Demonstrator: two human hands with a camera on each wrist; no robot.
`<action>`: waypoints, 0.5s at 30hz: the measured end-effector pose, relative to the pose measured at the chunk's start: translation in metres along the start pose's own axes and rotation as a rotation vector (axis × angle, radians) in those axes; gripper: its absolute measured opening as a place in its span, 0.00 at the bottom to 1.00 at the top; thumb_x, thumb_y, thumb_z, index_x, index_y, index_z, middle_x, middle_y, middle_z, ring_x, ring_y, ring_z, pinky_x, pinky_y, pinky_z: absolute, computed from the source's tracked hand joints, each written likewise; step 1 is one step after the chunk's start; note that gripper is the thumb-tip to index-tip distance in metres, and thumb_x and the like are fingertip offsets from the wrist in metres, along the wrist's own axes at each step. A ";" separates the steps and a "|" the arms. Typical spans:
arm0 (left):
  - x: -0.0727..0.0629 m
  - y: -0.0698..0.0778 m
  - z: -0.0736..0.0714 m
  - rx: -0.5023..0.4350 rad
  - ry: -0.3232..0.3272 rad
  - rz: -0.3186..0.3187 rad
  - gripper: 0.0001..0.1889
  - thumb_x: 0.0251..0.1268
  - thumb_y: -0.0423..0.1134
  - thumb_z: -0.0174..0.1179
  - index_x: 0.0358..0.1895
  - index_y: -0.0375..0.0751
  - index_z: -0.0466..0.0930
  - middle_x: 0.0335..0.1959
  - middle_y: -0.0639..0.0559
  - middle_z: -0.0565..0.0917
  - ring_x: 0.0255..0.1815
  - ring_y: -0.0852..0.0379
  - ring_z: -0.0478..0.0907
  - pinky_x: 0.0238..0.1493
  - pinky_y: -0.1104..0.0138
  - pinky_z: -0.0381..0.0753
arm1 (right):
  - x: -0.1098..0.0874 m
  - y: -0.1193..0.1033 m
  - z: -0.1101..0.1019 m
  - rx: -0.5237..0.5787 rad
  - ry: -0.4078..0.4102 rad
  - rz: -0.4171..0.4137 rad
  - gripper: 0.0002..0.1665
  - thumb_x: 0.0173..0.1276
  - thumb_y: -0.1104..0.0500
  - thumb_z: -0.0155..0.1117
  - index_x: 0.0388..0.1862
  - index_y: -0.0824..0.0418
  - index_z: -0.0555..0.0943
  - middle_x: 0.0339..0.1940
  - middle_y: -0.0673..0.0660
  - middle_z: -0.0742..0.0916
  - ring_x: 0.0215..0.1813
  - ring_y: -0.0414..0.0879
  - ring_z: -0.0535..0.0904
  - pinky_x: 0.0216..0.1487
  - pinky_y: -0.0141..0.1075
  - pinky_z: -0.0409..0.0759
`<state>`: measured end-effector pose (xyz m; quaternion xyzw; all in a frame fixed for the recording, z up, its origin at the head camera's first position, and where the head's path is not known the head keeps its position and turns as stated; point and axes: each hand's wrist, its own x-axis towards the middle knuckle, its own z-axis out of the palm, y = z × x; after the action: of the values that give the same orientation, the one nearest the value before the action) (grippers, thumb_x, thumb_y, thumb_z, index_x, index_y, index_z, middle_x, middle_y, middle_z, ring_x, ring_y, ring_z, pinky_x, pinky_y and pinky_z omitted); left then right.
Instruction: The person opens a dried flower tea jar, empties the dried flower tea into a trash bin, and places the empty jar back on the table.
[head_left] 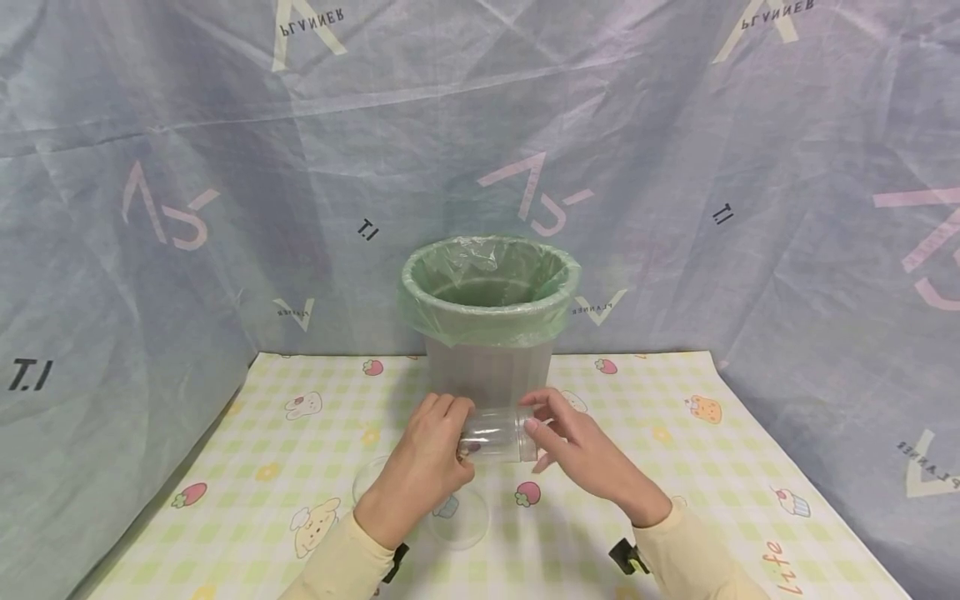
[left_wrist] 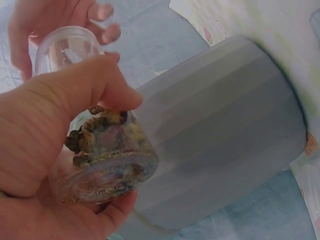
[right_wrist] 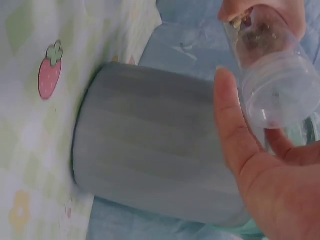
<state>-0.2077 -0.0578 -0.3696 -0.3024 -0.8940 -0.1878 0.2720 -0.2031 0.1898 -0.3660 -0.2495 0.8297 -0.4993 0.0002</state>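
My left hand [head_left: 427,458] grips a clear plastic jar [head_left: 491,435] round its base end, tilted on its side in front of the bin. Dark brown and yellowish bits [left_wrist: 97,132] lie inside near the base in the left wrist view. A clear lid [right_wrist: 282,95] caps the other end, pointing toward my right hand [head_left: 588,458]. The right thumb and fingers are spread apart around that lid end, loosely bent, with a fingertip right at the lid's edge in the right wrist view.
A grey bin [head_left: 487,367] with a green bag [head_left: 491,325] folded over its rim stands behind the hands. Clear round outlines of plastic pieces [head_left: 459,546] lie on the table by the left wrist. Grey-blue cloth [head_left: 300,167] hangs behind the checked tablecloth [head_left: 637,400].
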 end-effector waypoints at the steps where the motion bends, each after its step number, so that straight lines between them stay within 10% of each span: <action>1: 0.000 0.000 0.000 0.001 0.002 0.001 0.29 0.31 0.23 0.71 0.48 0.37 0.81 0.40 0.49 0.81 0.43 0.50 0.74 0.50 0.59 0.77 | 0.000 0.000 0.001 0.027 -0.004 0.026 0.24 0.85 0.46 0.49 0.70 0.57 0.69 0.50 0.61 0.83 0.36 0.53 0.88 0.38 0.45 0.88; 8: 0.000 0.000 0.001 0.013 0.011 -0.001 0.30 0.30 0.23 0.72 0.48 0.37 0.81 0.41 0.49 0.81 0.43 0.49 0.74 0.50 0.60 0.77 | 0.000 0.001 0.004 0.152 -0.026 0.133 0.29 0.85 0.40 0.44 0.65 0.62 0.70 0.25 0.66 0.87 0.29 0.63 0.88 0.33 0.47 0.88; 15: 0.000 0.000 0.002 0.028 0.026 0.019 0.30 0.29 0.22 0.73 0.47 0.37 0.81 0.40 0.49 0.81 0.43 0.49 0.75 0.49 0.59 0.78 | 0.000 -0.001 0.005 0.160 -0.021 0.160 0.28 0.84 0.39 0.47 0.61 0.61 0.73 0.24 0.66 0.87 0.28 0.61 0.88 0.35 0.47 0.89</action>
<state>-0.2080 -0.0568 -0.3715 -0.3047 -0.8900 -0.1766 0.2896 -0.2012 0.1857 -0.3679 -0.1868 0.8043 -0.5598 0.0687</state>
